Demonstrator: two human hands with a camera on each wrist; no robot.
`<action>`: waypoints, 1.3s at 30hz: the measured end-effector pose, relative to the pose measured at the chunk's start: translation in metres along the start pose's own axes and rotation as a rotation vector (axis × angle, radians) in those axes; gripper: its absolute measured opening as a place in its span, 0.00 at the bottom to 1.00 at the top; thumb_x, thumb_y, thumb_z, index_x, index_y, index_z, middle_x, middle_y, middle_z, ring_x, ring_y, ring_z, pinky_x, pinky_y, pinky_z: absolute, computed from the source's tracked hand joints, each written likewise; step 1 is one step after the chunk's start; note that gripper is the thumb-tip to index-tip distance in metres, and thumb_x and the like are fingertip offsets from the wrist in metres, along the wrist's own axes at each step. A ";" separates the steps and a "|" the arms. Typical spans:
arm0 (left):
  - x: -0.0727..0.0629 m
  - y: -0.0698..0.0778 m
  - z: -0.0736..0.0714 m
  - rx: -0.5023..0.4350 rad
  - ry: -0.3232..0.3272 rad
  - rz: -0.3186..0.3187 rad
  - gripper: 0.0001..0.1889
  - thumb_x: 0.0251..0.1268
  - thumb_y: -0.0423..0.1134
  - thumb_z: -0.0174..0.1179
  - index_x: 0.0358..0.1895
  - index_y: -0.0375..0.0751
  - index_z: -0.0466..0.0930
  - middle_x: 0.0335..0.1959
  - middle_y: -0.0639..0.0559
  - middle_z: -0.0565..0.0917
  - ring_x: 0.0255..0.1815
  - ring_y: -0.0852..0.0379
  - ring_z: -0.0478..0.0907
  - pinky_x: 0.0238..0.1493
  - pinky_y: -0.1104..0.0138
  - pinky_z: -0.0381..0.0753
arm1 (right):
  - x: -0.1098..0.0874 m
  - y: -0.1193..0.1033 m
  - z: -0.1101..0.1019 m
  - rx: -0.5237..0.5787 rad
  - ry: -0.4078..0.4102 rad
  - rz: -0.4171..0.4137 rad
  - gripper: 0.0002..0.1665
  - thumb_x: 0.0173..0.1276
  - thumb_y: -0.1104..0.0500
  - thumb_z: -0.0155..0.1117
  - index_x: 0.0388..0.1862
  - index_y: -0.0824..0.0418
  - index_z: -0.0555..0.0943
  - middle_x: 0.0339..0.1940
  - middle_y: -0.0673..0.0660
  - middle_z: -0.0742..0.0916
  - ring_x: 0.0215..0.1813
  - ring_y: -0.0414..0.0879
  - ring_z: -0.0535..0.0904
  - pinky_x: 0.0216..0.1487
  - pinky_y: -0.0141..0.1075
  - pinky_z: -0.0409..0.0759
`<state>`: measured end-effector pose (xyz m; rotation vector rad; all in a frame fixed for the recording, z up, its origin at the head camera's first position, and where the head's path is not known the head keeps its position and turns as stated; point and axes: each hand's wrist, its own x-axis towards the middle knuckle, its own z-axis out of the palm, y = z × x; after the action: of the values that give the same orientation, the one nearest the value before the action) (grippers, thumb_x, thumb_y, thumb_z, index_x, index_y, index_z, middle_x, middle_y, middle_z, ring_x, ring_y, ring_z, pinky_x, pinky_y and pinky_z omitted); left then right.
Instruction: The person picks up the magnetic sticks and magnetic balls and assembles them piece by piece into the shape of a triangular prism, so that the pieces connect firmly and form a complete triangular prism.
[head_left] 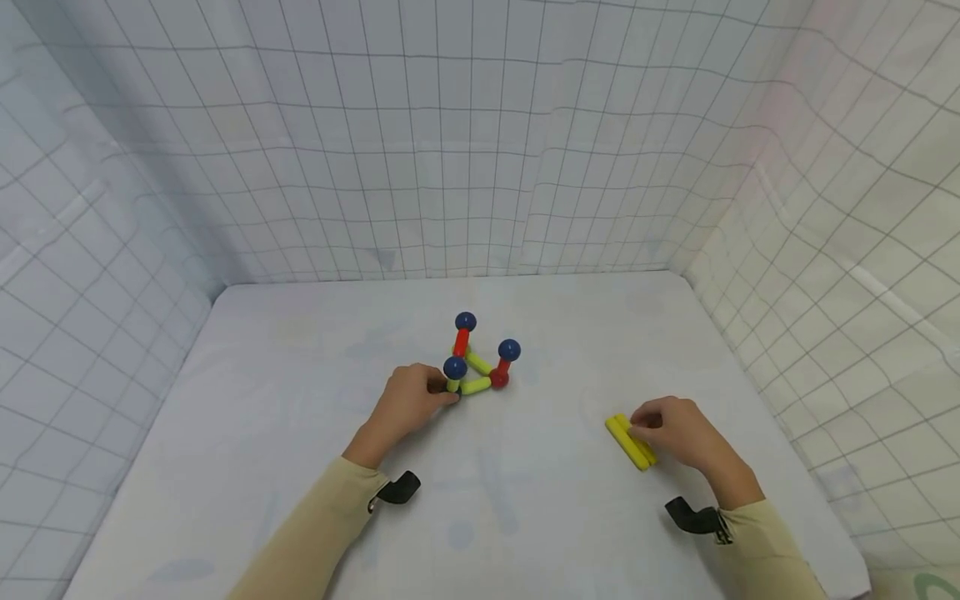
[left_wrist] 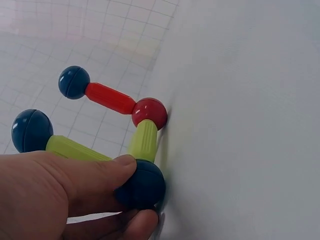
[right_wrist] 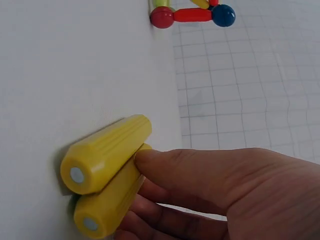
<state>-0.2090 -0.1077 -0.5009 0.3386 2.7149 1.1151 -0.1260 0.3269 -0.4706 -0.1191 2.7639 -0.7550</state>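
A magnetic ball-and-stick frame stands on the table in the head view. Its base joins a red ball [head_left: 498, 377] to lime green rods [head_left: 476, 387], and short upright rods carry blue balls [head_left: 509, 350] on top. My left hand [head_left: 408, 402] pinches the lower blue ball [left_wrist: 142, 185] at the near-left corner between thumb and fingers. To the right, two yellow magnetic rods [head_left: 627, 444] lie side by side, grey discs in their ends. My right hand [head_left: 678, 429] pinches the right-hand yellow rod [right_wrist: 112, 207], its thumb on top; the other yellow rod [right_wrist: 107, 155] lies against it.
The white table [head_left: 510, 517] is enclosed by grid-patterned cloth walls [head_left: 480, 167] at the back and both sides. Black wrist mounts [head_left: 399, 488] stick out from both sleeves. The frame and the yellow rods lie well apart.
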 end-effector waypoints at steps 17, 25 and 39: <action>0.002 0.000 0.000 -0.002 0.009 -0.003 0.16 0.66 0.39 0.78 0.50 0.32 0.92 0.39 0.48 0.92 0.43 0.52 0.87 0.48 0.54 0.88 | 0.011 -0.005 -0.003 0.056 0.075 -0.020 0.12 0.70 0.62 0.75 0.48 0.67 0.89 0.38 0.53 0.89 0.40 0.48 0.84 0.38 0.41 0.83; 0.000 -0.001 -0.004 -0.016 0.010 -0.024 0.17 0.65 0.38 0.79 0.51 0.31 0.92 0.40 0.47 0.92 0.45 0.50 0.87 0.50 0.53 0.87 | 0.037 -0.049 -0.033 0.172 0.431 -0.420 0.14 0.70 0.70 0.76 0.53 0.64 0.89 0.43 0.53 0.91 0.43 0.47 0.86 0.50 0.37 0.85; 0.001 -0.004 -0.006 -0.044 0.013 0.002 0.18 0.63 0.38 0.80 0.52 0.33 0.92 0.41 0.49 0.92 0.47 0.50 0.89 0.52 0.52 0.87 | 0.113 -0.174 0.003 0.278 0.289 -0.748 0.15 0.71 0.64 0.77 0.55 0.61 0.90 0.48 0.49 0.92 0.49 0.46 0.85 0.56 0.47 0.85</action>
<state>-0.2117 -0.1143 -0.4999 0.3283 2.6968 1.1803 -0.2321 0.1584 -0.4115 -1.1038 2.8152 -1.4151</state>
